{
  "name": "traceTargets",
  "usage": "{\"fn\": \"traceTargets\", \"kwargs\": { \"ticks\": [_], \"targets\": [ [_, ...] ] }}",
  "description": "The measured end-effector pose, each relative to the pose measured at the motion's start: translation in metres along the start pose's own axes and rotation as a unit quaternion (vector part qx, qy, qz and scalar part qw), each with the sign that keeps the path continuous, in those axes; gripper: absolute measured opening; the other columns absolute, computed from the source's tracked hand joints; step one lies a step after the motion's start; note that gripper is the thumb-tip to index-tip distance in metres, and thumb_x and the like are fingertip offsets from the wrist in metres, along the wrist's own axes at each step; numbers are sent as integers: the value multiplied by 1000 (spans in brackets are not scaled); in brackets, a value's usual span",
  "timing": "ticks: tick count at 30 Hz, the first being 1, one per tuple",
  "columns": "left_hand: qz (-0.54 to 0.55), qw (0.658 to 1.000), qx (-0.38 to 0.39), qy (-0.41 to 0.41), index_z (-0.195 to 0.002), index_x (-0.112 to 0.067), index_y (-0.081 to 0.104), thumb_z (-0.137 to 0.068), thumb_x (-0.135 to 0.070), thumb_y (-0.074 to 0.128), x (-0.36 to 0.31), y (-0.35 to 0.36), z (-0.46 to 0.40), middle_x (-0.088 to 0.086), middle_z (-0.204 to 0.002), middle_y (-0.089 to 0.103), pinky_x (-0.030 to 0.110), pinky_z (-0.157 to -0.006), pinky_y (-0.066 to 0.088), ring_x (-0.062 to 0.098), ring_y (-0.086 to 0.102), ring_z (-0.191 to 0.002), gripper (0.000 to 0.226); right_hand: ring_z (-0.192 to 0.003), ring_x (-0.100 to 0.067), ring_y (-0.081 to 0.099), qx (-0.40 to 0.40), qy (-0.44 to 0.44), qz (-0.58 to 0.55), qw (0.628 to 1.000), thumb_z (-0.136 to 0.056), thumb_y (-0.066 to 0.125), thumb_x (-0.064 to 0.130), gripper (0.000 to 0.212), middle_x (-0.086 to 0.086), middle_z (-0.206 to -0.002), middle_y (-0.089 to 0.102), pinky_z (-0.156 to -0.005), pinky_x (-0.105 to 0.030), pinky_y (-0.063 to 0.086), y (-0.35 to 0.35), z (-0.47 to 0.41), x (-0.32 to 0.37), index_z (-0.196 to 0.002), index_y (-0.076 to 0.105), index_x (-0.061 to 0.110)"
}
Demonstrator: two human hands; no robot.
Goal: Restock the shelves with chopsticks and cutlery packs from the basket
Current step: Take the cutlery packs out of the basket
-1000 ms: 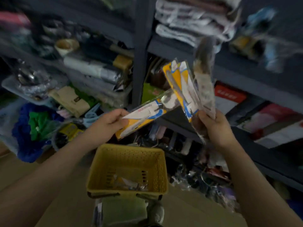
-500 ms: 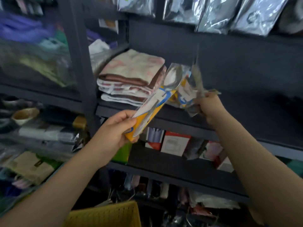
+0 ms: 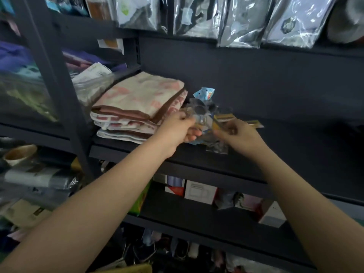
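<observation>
Head view shows both hands meeting over one bundle of cutlery packs (image 3: 204,117) at the dark shelf (image 3: 197,160). The left hand (image 3: 178,128) has its fingers curled round the bundle's left side, and the right hand (image 3: 235,132) pinches the right side, where yellow card ends stick out past its knuckles. Above the grip a blue header tab stands up from the clear wrappers; below it, a corner of clear film overhangs the shelf's front edge. Whether the packs already rest on the board or hang just over it cannot be told.

Just left of the grip lies a folded stack of towels (image 3: 137,107), touching or nearly touching the bundle. To the right the shelf runs on dark. Far below, at the frame's bottom edge, a sliver of the yellow basket (image 3: 130,269) shows; its contents are hidden.

By my reading, this handful is at the point of being set down but not let go, and how much remains in the basket is unknown.
</observation>
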State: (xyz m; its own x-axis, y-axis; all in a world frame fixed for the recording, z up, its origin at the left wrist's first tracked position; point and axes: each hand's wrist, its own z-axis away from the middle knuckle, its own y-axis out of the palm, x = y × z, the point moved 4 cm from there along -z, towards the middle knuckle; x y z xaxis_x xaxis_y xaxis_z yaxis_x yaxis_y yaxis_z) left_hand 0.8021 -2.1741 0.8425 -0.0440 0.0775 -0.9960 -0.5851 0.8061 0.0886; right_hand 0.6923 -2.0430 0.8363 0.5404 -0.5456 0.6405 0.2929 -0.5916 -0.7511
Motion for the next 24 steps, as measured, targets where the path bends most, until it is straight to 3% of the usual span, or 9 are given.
{"fn": "traceTargets", "kwargs": {
  "ticks": [2,5,7,9,12,15,18,20,24],
  "targets": [
    [-169,983,-14,74,-118,-12,49,-96,-18,44,3,8,-13,6,-99,60,22,-66,49,14,60,-78,23,-94,-21,57,-83,-32,28,996,-85,62,39,35,-4,-99,62,-74,-28,41,-10,14,-3,-105,60,11],
    [-493,836,-48,235,-133,-6,44,-95,-26,46,14,4,-5,12,-130,48,32,-94,39,26,49,-116,43,-90,-18,59,-111,-120,9,986,-88,59,22,17,-2,-93,63,-68,-20,37,-9,41,7,-98,64,9],
    [-554,769,-61,314,-124,-4,53,-92,-30,46,23,-6,17,14,-133,47,38,-90,44,31,50,-115,41,-77,-6,57,-71,-190,-22,979,-87,59,21,12,4,-84,63,-65,-13,39,-1,64,25,-90,65,12],
    [-568,735,-39,368,-112,-5,61,-88,-30,44,34,-22,44,13,-123,55,40,-79,50,32,56,-102,38,-71,-5,57,12,-247,-45,968,-86,57,23,12,9,-76,62,-64,-10,41,16,87,46,-87,65,14],
    [-572,731,30,372,-103,-7,63,-83,-25,45,64,-63,84,10,-104,61,34,-64,53,27,60,-87,32,-73,-5,56,147,-270,-30,951,-89,59,20,9,5,-77,63,-62,-9,42,69,109,62,-89,65,13],
    [-601,753,75,259,-102,-11,62,-85,-28,40,115,-120,121,6,-94,63,26,-51,48,23,63,-72,33,-72,-8,58,246,-266,-3,932,-91,56,23,12,0,-82,66,-63,-17,43,148,125,61,-92,64,14],
    [-621,777,69,81,-119,-19,56,-93,-29,41,175,-183,156,1,-110,63,29,-59,45,24,65,-85,32,-80,-16,63,364,-210,27,907,-93,51,26,14,-1,-84,68,-71,-32,50,248,148,40,-88,63,18],
    [-617,784,58,15,-125,-20,52,-94,-27,43,209,-219,182,0,-115,62,30,-64,45,22,63,-87,32,-83,-21,62,439,-190,57,876,-93,48,25,17,4,-78,61,-72,-35,49,318,175,20,-79,57,25],
    [-646,758,76,-57,-125,-24,47,-95,-28,36,266,-275,219,-1,-101,61,32,-61,51,18,61,-78,32,-89,-23,58,560,-108,153,807,-95,42,18,26,-7,-106,61,-72,-29,47,440,240,-28,-116,56,12]
  ]
}}
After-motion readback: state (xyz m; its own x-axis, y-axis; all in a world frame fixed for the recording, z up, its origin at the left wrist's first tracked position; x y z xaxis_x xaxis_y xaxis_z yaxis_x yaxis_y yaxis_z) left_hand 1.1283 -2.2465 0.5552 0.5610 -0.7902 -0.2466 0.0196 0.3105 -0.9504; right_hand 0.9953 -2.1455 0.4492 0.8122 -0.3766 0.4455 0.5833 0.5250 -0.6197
